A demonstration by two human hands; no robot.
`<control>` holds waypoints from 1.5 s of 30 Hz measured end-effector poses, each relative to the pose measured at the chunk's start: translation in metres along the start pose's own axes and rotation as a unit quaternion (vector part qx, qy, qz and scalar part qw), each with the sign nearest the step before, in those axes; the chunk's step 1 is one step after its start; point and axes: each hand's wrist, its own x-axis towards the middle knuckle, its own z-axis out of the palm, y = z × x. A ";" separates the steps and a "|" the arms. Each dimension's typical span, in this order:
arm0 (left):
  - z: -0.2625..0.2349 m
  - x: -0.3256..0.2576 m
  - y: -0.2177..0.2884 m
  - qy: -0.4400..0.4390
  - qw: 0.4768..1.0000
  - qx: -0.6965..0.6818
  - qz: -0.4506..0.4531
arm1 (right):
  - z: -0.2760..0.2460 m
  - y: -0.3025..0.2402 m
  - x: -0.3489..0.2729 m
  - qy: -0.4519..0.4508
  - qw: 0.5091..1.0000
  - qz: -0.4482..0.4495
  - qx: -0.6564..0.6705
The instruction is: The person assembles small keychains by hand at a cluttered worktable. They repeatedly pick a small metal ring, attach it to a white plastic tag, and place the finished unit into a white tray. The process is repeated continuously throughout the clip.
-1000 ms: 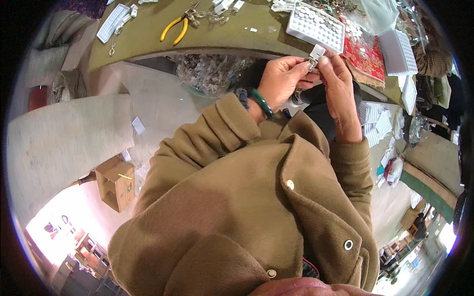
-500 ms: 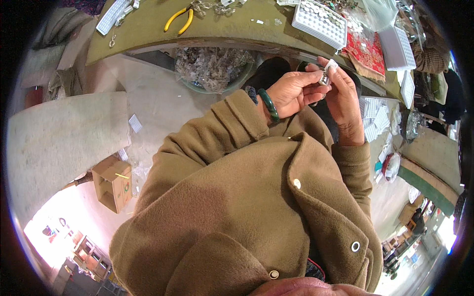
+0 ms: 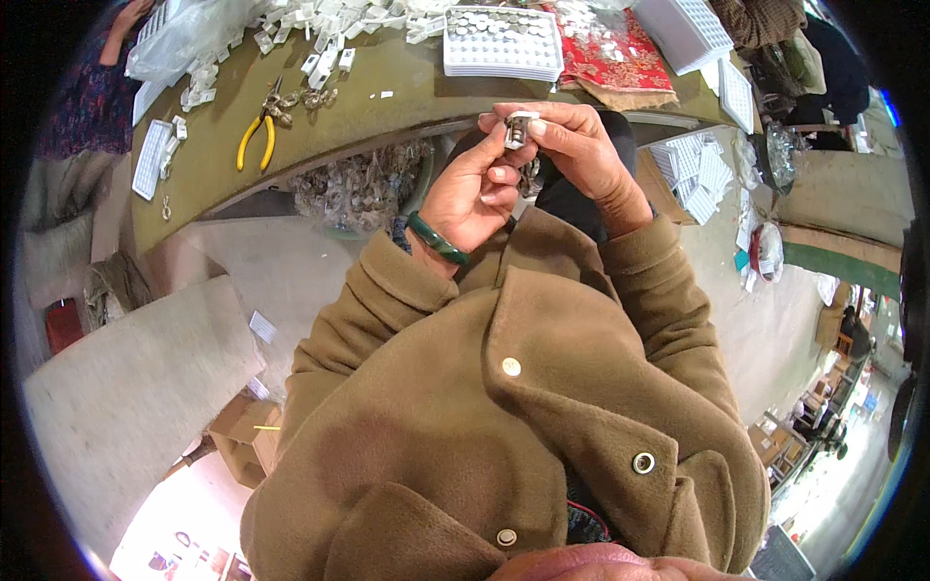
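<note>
Above my lap, near the table edge, both hands pinch one small white piece with a shiny metal part in it (image 3: 517, 133). My left hand (image 3: 467, 201), with a dark green bangle (image 3: 438, 238) at its wrist, grips it from the left, fingers curled beneath. My right hand (image 3: 587, 160) closes thumb and fingertips on its right side. Some shiny metal shows just below the fingers, too small to name. On the table to the left lie pliers with yellow handles (image 3: 256, 142), touched by neither hand.
Beyond my hands stands a stack of white dimpled trays (image 3: 502, 66) beside a red patterned cloth (image 3: 620, 79). Small white plastic parts (image 3: 329, 60) are heaped at the back. Clear plastic scraps (image 3: 354, 184) fill a tub under the table. Another person's patterned sleeve (image 3: 89, 92) shows far left.
The view has swung, so the table and its white parts show more fully. My hands now appear further left in the picture, still on the small piece, whose metal part shows more plainly.
</note>
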 end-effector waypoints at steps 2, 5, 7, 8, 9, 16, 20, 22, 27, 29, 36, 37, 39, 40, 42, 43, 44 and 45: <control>0.002 0.003 0.002 -0.020 0.999 0.027 -0.002 | -0.002 0.002 -0.002 0.055 0.997 0.023 0.059; 0.003 0.005 0.008 -0.015 0.998 0.058 -0.011 | -0.010 0.006 0.001 0.052 0.996 0.027 0.072; 0.006 0.008 0.009 -0.004 0.998 0.062 -0.011 | -0.013 0.007 0.002 0.074 0.996 0.030 0.036; 0.007 0.009 0.008 -0.003 0.999 0.054 -0.005 | -0.014 0.008 0.003 0.082 0.996 0.027 0.032; 0.009 0.011 0.007 0.010 0.999 0.048 0.002 | -0.015 0.009 0.004 0.080 0.997 -0.007 0.013; 0.017 0.025 0.001 0.059 0.998 0.008 0.017 | -0.024 0.002 -0.004 0.051 0.997 -0.044 -0.041; 0.022 0.035 -0.002 0.070 0.994 0.078 -0.001 | -0.030 0.000 -0.007 0.081 0.909 -0.178 -0.367; 0.027 0.037 -0.005 0.124 0.986 0.111 0.005 | -0.035 -0.001 -0.010 0.089 0.884 -0.188 -0.418; 0.034 0.047 -0.006 0.133 0.982 0.128 -0.036 | -0.045 -0.006 -0.019 0.118 0.828 -0.209 -0.506; 0.031 0.051 -0.005 0.102 0.984 0.132 -0.056 | -0.045 -0.006 -0.023 0.125 0.825 -0.199 -0.514; 0.030 0.061 -0.009 0.123 0.961 0.245 -0.044 | -0.069 -0.022 -0.032 0.108 0.962 -0.011 -0.249; 0.033 0.062 -0.010 0.086 0.949 0.301 -0.017 | -0.079 -0.026 -0.028 0.132 0.949 -0.049 -0.284; 0.038 0.066 -0.012 0.056 0.908 0.414 0.032 | -0.102 -0.034 -0.020 0.233 0.892 -0.055 -0.383; 0.041 0.068 -0.013 0.039 0.900 0.433 0.038 | -0.111 -0.036 -0.015 0.280 0.836 -0.045 -0.470; 0.044 0.071 -0.014 0.002 0.882 0.469 0.051 | -0.123 -0.032 0.001 0.331 0.765 -0.086 -0.546; 0.045 0.074 -0.013 0.021 0.880 0.473 0.033 | -0.127 -0.029 0.004 0.317 0.746 -0.109 -0.575; 0.045 0.075 -0.011 0.022 0.891 0.453 0.003 | -0.129 -0.025 0.008 0.310 0.730 -0.101 -0.600; 0.045 0.077 -0.012 0.004 0.884 0.467 0.013 | -0.130 -0.022 0.012 0.304 0.713 -0.093 -0.625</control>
